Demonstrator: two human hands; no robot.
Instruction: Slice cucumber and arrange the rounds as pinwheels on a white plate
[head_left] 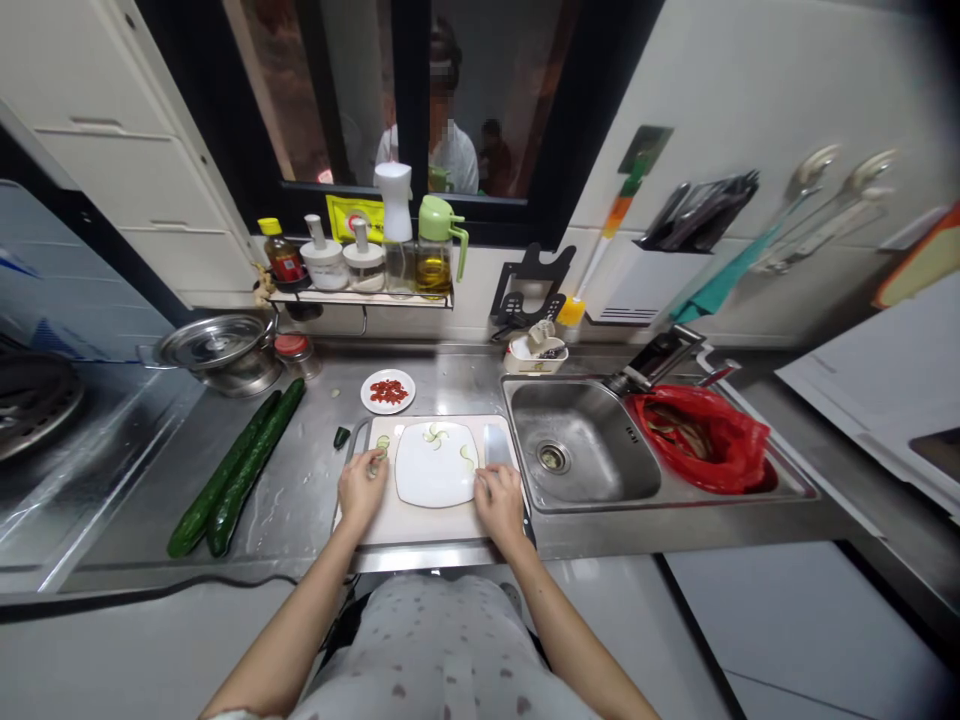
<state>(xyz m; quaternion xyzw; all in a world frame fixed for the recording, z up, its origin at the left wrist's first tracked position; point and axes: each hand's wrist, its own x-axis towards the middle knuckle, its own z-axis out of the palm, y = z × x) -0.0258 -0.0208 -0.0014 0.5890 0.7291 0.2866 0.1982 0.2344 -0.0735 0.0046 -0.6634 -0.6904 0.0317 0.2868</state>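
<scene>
A white square plate [433, 475] rests on a cutting board [420, 530]. Thin cucumber slices [434, 435] form a small fan near its far edge, and more pale-green slices [466, 455] lie along its right side. My left hand [363, 490] is at the board's left side, fingers closed around a few cucumber slices, with other slices [383, 442] just beyond the fingertips. My right hand [500, 503] is at the plate's right edge, fingers curled together; whatever they pinch is too small to make out. A knife [496, 443] lies on the board, partly beneath that hand.
Two whole cucumbers [251, 470] lie to the left, near a lidded steel pot [225, 350] and a red-capped jar [295, 352]. A small plate of chopped red pieces [388, 392] stands behind the board. To the right are the sink [585, 440] and a red plastic bag [701, 440].
</scene>
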